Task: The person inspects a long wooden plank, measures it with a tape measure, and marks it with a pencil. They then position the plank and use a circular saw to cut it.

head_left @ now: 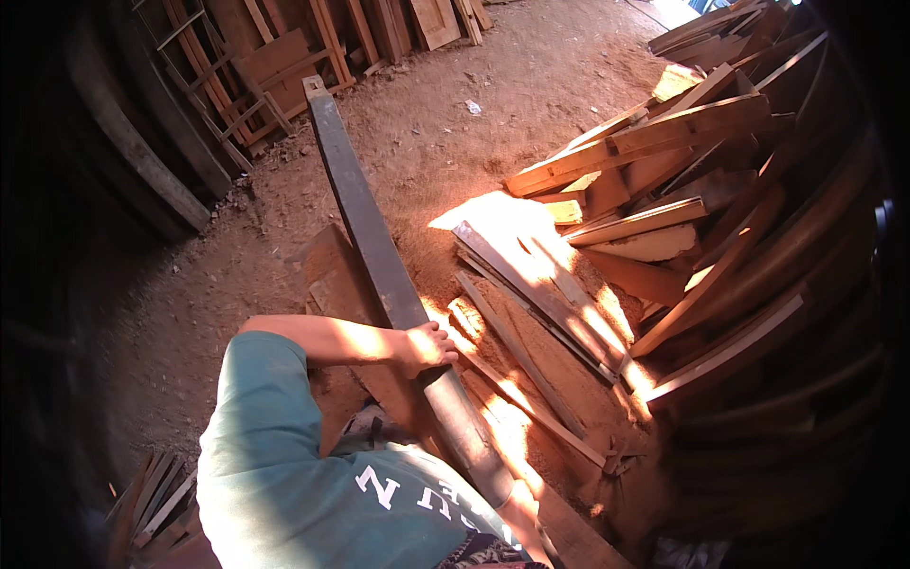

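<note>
Long dark grey wooden beam (pixel 376 242): it runs aslant in front of you, from the upper left down toward your body at the lower right, and its pale, notched far end (pixel 314 87) points away from you.
Your left hand (pixel 427 349): it lies across the beam from the left, fingers curled over at the right edge, closed about as far as the wood allows; it has hold of the beam, though you cannot tell how firmly.
Your right hand (pixel 521 504): it is at the nearer stretch of the beam, low in the view, washed out by sunlight; you cannot tell how far its fingers are open or whether they grasp the wood.
Your clothing: a green short-sleeved shirt (pixel 265 455) with white lettering fills the lower left.
Under the beam: a flat brown board (pixel 334 261) shows along its left side, on the brown earth floor (pixel 417 142).
To your right: loose narrow planks (pixel 531 289) lie near the beam, partly in bright sun; past them rises a heap of mixed timber pieces (pixel 654 142).
Far side: a ladder-like wooden frame (pixel 213 71) and upright brown boards (pixel 384 28) stand at the upper left.
Lower left: thin wooden strips (pixel 161 493) lie bunched beside you.
</note>
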Available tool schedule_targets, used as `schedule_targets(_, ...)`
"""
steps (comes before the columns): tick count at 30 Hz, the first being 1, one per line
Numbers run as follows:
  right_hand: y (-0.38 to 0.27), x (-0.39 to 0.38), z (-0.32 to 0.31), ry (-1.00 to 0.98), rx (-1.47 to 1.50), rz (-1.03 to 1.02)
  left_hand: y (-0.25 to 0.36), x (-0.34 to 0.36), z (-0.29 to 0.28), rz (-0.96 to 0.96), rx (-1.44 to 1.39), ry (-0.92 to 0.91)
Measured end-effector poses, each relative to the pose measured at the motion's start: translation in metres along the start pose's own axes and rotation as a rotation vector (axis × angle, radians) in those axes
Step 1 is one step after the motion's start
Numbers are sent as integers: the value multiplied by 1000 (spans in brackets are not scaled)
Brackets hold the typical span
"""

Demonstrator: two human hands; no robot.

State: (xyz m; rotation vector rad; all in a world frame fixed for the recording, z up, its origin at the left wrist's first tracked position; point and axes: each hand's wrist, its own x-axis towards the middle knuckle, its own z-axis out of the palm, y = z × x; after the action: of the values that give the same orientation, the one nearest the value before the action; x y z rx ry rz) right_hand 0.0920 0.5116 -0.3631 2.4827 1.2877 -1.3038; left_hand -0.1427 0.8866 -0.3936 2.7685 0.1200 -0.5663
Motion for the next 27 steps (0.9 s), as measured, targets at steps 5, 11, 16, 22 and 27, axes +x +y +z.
schedule_targets(5,-12,-9,-2,-21,-41,3,-33,-29,-8,3,61,107)
schedule_targets(11,-34,13,27,305,-339,-78,-48,-54,4,-82,127,131)
schedule_targets(16,-43,15,58,441,-341,-82,-39,-75,28,-127,104,258)
schedule_targets(22,-58,-11,56,209,-207,2,-19,-111,71,-179,197,473)
schedule_targets(27,-63,3,43,50,-151,-97,-18,-133,86,-141,203,357)
